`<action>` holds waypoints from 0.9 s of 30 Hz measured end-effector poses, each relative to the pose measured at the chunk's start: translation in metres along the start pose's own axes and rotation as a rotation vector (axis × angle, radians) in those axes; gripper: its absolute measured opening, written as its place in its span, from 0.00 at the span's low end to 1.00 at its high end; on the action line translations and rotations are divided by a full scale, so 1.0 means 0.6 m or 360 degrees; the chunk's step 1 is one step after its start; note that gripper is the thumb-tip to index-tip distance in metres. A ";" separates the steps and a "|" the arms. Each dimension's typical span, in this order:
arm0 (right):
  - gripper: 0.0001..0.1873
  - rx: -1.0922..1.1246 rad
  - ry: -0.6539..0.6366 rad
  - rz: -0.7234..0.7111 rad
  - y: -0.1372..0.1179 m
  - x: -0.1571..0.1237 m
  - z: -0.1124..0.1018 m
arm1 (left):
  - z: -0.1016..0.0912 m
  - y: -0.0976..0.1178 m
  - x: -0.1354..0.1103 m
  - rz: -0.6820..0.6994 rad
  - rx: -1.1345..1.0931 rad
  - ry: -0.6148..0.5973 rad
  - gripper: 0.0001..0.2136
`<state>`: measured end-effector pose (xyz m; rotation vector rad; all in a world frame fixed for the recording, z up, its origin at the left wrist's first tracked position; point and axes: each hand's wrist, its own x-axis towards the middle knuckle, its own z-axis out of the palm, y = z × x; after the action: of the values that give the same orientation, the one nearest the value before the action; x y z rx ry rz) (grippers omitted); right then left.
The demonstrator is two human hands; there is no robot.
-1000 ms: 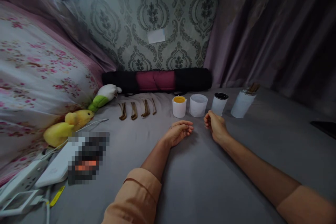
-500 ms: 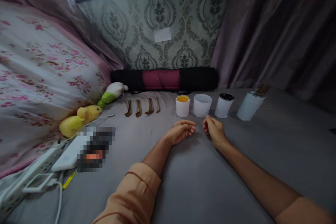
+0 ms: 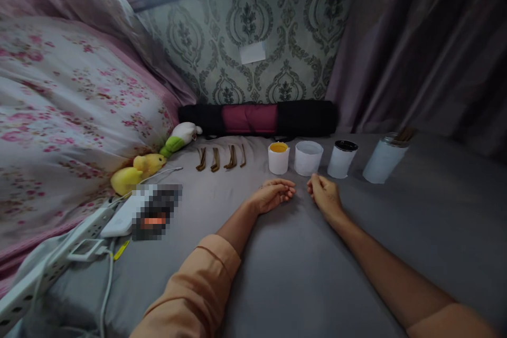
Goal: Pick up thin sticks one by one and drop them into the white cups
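My left hand [image 3: 273,195] rests on the grey bedsheet [image 3: 301,269], fingers loosely curled and holding nothing. My right hand [image 3: 325,195] rests beside it, fingers curled inward, with nothing visible in them. Just beyond the hands stands a row of white cups: one with yellow contents [image 3: 278,157], an empty one [image 3: 308,157], one with dark contents [image 3: 343,158]. Further right is a white-wrapped jar [image 3: 383,159] holding brown sticks. Several bent brown sticks [image 3: 221,158] lie in a row left of the cups.
A black and maroon rolled mat [image 3: 257,119] lies against the patterned wall. Floral bedding [image 3: 67,116] rises on the left, with a yellow plush toy [image 3: 137,171] and a green-white one [image 3: 180,137]. A power strip [image 3: 51,264], cables and a white device [image 3: 124,216] lie at the lower left. Dark curtains [image 3: 428,47] hang at right.
The view has tilted up and shifted left, so everything sits further right. My right hand drew slightly back from the dark cup toward my left hand. The left hand stays put.
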<state>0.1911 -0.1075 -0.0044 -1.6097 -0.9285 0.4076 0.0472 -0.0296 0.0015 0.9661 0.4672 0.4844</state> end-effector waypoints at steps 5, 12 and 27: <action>0.19 -0.0420 0.0068 -0.0166 -0.003 0.001 -0.012 | 0.003 0.003 -0.001 -0.0027 0.0095 0.0034 0.06; 0.20 -0.0576 -0.0014 -0.0184 0.004 0.004 -0.012 | -0.009 0.028 -0.008 -0.0074 0.0475 0.0127 0.05; 0.21 -0.0641 -0.0095 -0.0202 0.007 0.005 -0.011 | -0.082 0.100 0.002 -0.0020 0.1367 0.0719 0.07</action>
<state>0.1992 -0.1097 -0.0062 -1.8950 -1.2078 0.1870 0.0092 0.0320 0.0287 1.6809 1.1424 0.4960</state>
